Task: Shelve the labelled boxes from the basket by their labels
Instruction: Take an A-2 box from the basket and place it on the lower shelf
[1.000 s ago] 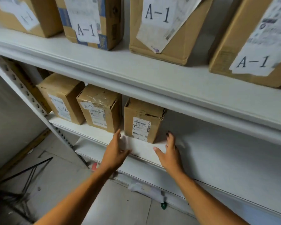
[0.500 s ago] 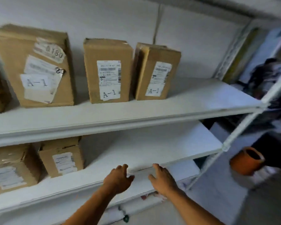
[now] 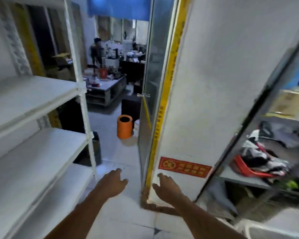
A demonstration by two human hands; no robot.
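I see both forearms stretched forward over the tiled floor (image 3: 110,219), palms down. The left hand (image 3: 113,182) and the right hand (image 3: 167,186) hold nothing, fingers loosely spread. The white shelf (image 3: 29,94) stands along the left, its front edge beside my left arm. No labelled box or basket shows.

Flat, even indoor light is falling over everything, bright on the white wall (image 3: 219,87) just beyond the right hand (image 3: 168,187) and on the shelves (image 3: 24,152) to the left of the left hand (image 3: 111,182). Motion blur is smearing the whole view, so both hands are looking soft. The room far ahead of the hands is sitting dimmer and out of focus. Straight posts are bowing near the edges from the wide lens. Shadows are staying faint.
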